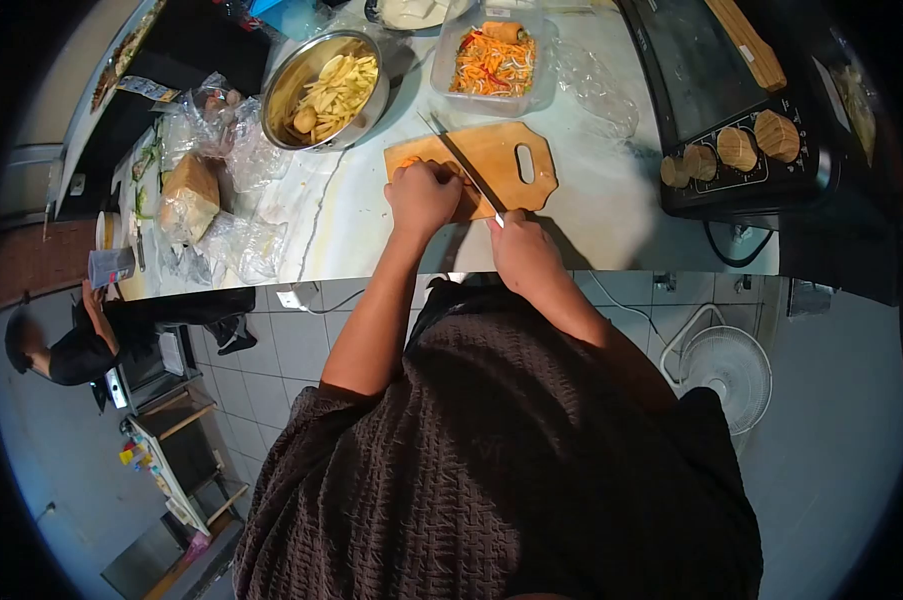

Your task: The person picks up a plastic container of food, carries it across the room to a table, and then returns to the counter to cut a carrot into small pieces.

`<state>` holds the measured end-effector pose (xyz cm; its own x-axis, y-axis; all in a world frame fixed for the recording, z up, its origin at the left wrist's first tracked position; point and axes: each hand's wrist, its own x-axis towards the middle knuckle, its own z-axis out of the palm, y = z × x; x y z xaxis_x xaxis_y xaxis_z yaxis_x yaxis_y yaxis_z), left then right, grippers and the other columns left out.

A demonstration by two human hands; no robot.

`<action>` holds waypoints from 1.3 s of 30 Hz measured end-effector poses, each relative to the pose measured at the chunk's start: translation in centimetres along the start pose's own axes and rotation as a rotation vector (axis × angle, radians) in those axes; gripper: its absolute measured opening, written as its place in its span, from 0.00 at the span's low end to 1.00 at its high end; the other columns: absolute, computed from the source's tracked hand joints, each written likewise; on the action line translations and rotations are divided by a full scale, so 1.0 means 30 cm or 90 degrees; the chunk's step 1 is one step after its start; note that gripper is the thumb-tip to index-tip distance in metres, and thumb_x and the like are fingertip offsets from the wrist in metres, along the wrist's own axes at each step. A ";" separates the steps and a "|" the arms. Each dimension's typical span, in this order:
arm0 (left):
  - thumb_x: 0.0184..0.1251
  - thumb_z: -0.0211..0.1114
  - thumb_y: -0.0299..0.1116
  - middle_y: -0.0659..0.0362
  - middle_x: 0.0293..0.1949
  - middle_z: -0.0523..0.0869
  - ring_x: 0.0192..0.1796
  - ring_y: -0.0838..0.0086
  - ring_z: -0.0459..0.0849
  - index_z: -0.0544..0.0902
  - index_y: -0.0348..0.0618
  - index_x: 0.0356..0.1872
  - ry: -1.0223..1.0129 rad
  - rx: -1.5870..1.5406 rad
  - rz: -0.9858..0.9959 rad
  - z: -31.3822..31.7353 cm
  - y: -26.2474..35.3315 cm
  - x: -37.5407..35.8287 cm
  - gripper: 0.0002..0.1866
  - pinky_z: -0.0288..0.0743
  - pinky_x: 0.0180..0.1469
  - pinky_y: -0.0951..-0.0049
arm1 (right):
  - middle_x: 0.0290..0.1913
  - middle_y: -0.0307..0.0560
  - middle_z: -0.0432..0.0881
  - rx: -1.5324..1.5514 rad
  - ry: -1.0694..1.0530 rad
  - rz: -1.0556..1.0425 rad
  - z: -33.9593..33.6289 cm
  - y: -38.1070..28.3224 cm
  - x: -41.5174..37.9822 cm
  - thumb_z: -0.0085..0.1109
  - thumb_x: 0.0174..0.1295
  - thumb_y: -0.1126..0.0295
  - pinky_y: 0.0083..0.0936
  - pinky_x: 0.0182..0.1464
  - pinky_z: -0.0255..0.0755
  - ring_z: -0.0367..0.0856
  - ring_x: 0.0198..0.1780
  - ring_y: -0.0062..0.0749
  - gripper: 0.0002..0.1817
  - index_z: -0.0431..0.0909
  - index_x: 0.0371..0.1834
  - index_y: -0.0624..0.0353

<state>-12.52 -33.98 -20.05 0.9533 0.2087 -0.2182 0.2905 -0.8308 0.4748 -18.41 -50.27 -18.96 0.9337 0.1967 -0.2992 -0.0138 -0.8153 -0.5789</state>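
On the marble-look counter lies a wooden cutting board (536, 180) with an oval handle hole. My left hand (423, 198) is closed over orange pieces (409, 162) at the board's left part; its fingers largely cover them. In my right hand (523, 252) is the handle of a knife (466, 168), whose blade slants up and left across the board, close to my left fingers. Behind the board stands a clear plastic container (484, 104) with shredded orange and white vegetables and a larger orange piece. A metal bowl (371, 115) of pale cut strips stands behind and left.
A black oven (761, 185) with wooden knobs stands at the right. Plastic bags (256, 150) and a wrapped brown block (190, 195) lie at the left, near a cup (111, 266). Another person (71, 345) is at the far left. A white fan (726, 375) stands below right.
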 end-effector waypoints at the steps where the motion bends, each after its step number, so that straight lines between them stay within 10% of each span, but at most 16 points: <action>1: 0.53 0.68 0.46 0.50 0.30 0.88 0.44 0.53 0.83 0.89 0.46 0.30 0.002 0.000 0.002 -0.003 0.003 -0.004 0.15 0.71 0.47 0.54 | 0.32 0.70 0.82 0.000 0.001 -0.002 -0.005 0.006 -0.014 0.45 0.72 0.58 0.53 0.42 0.74 0.81 0.38 0.66 0.21 0.72 0.39 0.71; 39: 0.56 0.65 0.46 0.54 0.29 0.89 0.35 0.58 0.87 0.89 0.45 0.33 0.039 0.023 -0.011 0.028 -0.014 -0.019 0.16 0.70 0.46 0.57 | 0.31 0.66 0.83 0.000 -0.036 0.024 -0.017 -0.027 -0.005 0.44 0.73 0.58 0.49 0.42 0.77 0.83 0.37 0.62 0.21 0.70 0.40 0.71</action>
<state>-13.26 -34.19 -20.83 0.9519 0.2527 -0.1731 0.3042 -0.8451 0.4396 -18.36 -49.92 -18.06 0.9106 0.1968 -0.3635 -0.0483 -0.8227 -0.5665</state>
